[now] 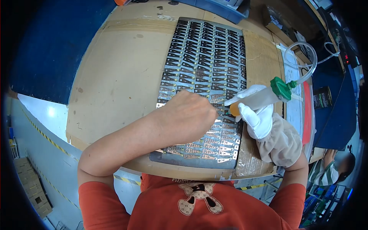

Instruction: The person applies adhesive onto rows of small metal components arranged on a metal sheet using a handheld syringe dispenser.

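A dark flat plate (pixel 155 156) lies on the cardboard-covered table, bearing rows of small metal pieces (pixel 199 50) with yellowish dots. My bare left hand (pixel 193 115) is over the plate's middle, its fingers curled and turned down out of sight; whether they hold something is hidden. Just right of it, my right hand (pixel 255 113), in a white glove, is wrapped round a translucent syringe (pixel 262 98) with amber material near its tip. The syringe points left, toward the metal pieces. Its green cap (pixel 281 89) joins a clear hose (pixel 315 57).
Brown cardboard (pixel 115 73) covers the table. A blue bin (pixel 226 13) stands at the far edge. Right of the plate are a red strip (pixel 307 113) and a dark can (pixel 322 97). Another person (pixel 331 168) is at the lower right, beyond the table.
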{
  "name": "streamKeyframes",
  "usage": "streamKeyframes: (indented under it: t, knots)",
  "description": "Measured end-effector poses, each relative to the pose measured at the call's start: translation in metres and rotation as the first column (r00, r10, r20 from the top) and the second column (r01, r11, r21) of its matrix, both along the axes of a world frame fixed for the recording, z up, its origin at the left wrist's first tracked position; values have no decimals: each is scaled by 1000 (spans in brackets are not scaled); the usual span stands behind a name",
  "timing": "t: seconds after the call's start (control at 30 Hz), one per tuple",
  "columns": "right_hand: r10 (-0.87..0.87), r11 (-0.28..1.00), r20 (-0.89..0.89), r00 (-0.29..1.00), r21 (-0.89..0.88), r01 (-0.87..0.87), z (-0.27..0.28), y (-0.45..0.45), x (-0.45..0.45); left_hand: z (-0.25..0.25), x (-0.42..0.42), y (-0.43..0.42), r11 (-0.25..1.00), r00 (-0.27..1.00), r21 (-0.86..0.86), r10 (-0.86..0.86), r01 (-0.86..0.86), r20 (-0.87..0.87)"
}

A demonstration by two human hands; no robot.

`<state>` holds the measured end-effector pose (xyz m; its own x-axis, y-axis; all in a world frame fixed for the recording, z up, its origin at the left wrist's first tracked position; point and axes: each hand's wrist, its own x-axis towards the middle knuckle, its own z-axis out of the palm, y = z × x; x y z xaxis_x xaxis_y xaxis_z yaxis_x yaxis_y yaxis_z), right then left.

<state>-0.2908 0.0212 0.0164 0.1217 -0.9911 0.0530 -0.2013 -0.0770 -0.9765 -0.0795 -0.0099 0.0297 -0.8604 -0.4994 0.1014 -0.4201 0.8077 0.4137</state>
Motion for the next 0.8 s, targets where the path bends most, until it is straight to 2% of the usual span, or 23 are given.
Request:
streamKeyframes:
  t: [0.07,0.27,0.37,0.47,0.57,0.67,0.8]
  knots:
    - [2,1000,6,1000,-24,-2,-2,0,0,1,0,0,1000,1000,-1,-7,7,3]
    - [10,998,19,1000,58,-12,2,2,1,-1,-1,0,1000,1000,-3,-10,10,-7]
    - [28,1000,11,1000,12,-28,-1,1,1,1,0,-2,999,997,4,-37,37,73]
    - [-13,1000,-24,1000,26,13,2,1,4,0,0,-2,999,998,17,-38,37,58]
    - [87,981,-175,981,-158,-115,-6,-2,-5,0,0,-2,999,997,37,-34,31,64]
    - [-9,998,67,998,66,5,1,2,1,-1,0,-3,999,997,27,-41,39,65]
    - [24,998,42,999,61,-27,1,1,1,-1,0,-3,999,998,31,-33,31,62]
